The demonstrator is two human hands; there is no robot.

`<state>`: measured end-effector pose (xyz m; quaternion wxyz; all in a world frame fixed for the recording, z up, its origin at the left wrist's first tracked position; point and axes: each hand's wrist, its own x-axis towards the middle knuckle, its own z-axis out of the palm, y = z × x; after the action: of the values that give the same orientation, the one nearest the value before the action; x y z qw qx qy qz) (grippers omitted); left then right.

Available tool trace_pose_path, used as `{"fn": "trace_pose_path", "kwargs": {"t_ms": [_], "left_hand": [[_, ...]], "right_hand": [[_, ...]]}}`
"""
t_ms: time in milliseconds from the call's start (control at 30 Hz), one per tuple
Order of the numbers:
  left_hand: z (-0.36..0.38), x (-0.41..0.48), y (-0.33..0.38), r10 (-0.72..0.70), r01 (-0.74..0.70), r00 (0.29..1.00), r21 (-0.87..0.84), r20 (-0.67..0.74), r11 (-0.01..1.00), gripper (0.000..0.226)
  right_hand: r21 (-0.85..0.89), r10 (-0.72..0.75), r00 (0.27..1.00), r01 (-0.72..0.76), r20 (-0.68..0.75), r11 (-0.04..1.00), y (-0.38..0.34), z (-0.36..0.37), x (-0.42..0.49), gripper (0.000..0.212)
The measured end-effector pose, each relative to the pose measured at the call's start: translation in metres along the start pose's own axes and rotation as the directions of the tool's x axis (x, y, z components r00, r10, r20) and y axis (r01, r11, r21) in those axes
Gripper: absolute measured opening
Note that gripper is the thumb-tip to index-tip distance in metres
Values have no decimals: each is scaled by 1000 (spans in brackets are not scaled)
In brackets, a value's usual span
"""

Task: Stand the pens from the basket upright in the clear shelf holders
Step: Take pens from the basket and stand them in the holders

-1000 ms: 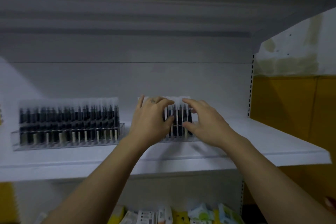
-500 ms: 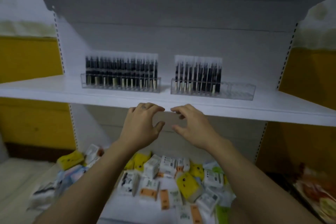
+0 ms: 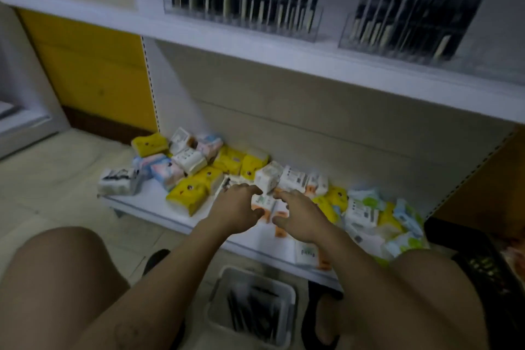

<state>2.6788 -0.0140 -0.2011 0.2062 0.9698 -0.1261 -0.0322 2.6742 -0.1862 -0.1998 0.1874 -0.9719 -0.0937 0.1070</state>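
Two clear holders stand on the white shelf (image 3: 284, 57): the left holder (image 3: 241, 11) is full of black pens, the right holder (image 3: 412, 25) holds black pens in its left part. A pale basket (image 3: 251, 307) with several dark pens lies on the floor between my knees. My left hand (image 3: 235, 212) and my right hand (image 3: 301, 216) hover side by side in mid-air, well below the shelf and above the basket, fingers loosely curled and holding nothing.
A low white shelf (image 3: 147, 204) carries several yellow, white and blue packets (image 3: 199, 170). A dark crate (image 3: 483, 261) sits at the right. Yellow wall panels flank the unit. Pale floor tiles lie at the left.
My hands have come away from the right holder and dropped below the shelf. The view has tilted down, so the basket and my knees now show.
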Motion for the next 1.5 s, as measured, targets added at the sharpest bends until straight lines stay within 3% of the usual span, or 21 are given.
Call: {"fn": "trace_pose_path", "kwargs": {"t_ms": [167,400,533,600,833,933,1000,1133,1267,1400,1500], "left_hand": [[63,7,-33,-140,152,964,-35,228,988,52],[148,11,-75,-303,385,818,-74,489,920,54],[202,7,-95,-351,472,749,-81,561,878,56],[225,4,-103,-369,512,721,-93,587,854,48],[269,-9,-118,-368,573,659,-120,656,811,25],[279,-10,-123,-364,581,650,-127,668,804,29],[285,-11,-126,-354,602,604,-118,714,790,26],[298,-9,-130,-344,614,575,-113,742,781,51],[311,-3,-138,-306,574,551,-86,777,815,46],[323,3,-146,-296,612,516,-105,804,784,37],[332,3,-149,-269,590,531,-122,804,799,34]], "right_hand": [[23,67,975,-74,211,997,22,64,23,58],[41,116,889,-149,443,988,56,152,43,39],[30,160,816,-211,556,977,82,199,51,21],[9,183,783,-234,595,972,92,215,53,25],[-74,191,717,-191,670,979,99,249,58,26],[-64,171,693,-178,701,982,99,261,64,10],[-60,168,691,-178,703,982,100,271,69,18],[-53,193,667,-225,719,973,96,292,76,17],[-55,194,676,-221,711,974,94,312,83,36],[-73,181,673,-186,717,980,90,327,90,28],[-75,162,648,-160,744,984,85,333,98,18]]}}
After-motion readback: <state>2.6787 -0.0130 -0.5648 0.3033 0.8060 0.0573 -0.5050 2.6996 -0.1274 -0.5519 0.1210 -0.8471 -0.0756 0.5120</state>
